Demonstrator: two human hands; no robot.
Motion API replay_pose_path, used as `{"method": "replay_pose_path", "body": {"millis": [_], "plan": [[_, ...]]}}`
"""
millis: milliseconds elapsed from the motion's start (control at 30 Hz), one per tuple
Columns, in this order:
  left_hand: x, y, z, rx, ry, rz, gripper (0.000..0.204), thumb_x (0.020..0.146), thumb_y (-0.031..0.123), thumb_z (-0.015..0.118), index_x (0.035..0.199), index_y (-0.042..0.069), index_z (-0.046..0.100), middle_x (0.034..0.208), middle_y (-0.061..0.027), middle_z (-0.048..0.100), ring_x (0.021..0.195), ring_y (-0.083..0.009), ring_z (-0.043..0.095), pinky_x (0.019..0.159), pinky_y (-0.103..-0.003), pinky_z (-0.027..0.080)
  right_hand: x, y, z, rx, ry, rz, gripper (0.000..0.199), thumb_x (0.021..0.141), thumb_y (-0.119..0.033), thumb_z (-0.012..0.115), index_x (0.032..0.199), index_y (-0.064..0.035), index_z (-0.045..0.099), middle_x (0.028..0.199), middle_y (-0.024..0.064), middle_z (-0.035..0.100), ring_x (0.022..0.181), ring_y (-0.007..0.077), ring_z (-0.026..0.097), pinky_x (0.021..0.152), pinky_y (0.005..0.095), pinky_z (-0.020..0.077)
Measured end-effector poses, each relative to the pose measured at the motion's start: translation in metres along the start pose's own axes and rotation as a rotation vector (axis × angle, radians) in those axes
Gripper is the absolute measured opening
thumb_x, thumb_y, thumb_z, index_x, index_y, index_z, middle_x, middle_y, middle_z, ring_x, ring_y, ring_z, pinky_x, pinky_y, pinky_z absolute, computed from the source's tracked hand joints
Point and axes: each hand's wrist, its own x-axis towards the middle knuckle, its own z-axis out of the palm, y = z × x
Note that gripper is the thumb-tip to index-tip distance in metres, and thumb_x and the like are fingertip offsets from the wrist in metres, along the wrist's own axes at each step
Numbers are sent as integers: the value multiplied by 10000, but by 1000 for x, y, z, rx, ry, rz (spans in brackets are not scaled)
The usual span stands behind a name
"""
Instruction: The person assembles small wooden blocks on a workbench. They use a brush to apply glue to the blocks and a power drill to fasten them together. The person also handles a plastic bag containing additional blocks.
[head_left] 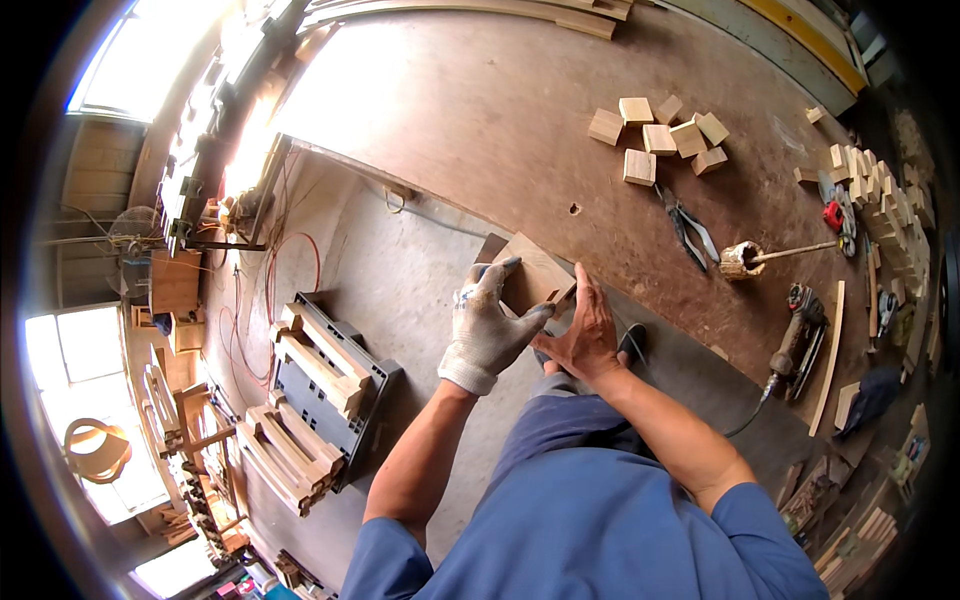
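While the wooden piece [538, 272] is up between my hands, just off the edge of the table [480, 130], I judge the work on it to be under way; it is not yet set down, and whether its faces are finished I cannot tell; a loose cluster of pale blocks [658, 139] lies farther over the tabletop, near the pliers [690, 228], and whether those are done or waiting nothing shows me; my gloved left hand [478, 325] is clamped on the piece, fingers over its left side and thumb at its near side; my bare right hand [590, 337] is at its right side, fingers and thumb spread apart, fingertips by the right corner; whether they press on it I cannot tell.
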Motion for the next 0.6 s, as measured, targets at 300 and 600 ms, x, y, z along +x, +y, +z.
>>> {"method": "replay_pose_path", "body": {"millis": [300, 600], "plan": [[7, -8, 20, 113, 24, 80, 686, 679, 247, 903, 1273, 26, 640, 1139, -202, 643, 990, -381, 672, 861, -465, 561, 0, 4, -2, 54, 47, -58, 1198, 623, -421, 943, 1513, 64, 304, 1427, 263, 494, 1350, 398, 483, 1157, 463, 379], [10, -6, 23, 173, 26, 96, 706, 669, 237, 917, 1286, 23, 648, 1118, -203, 646, 997, -371, 669, 861, -447, 565, -2, 5, -2, 61, 57, -84, 1208, 617, -467, 938, 1501, 74, 318, 1403, 263, 498, 1313, 409, 491, 1132, 473, 386]]}}
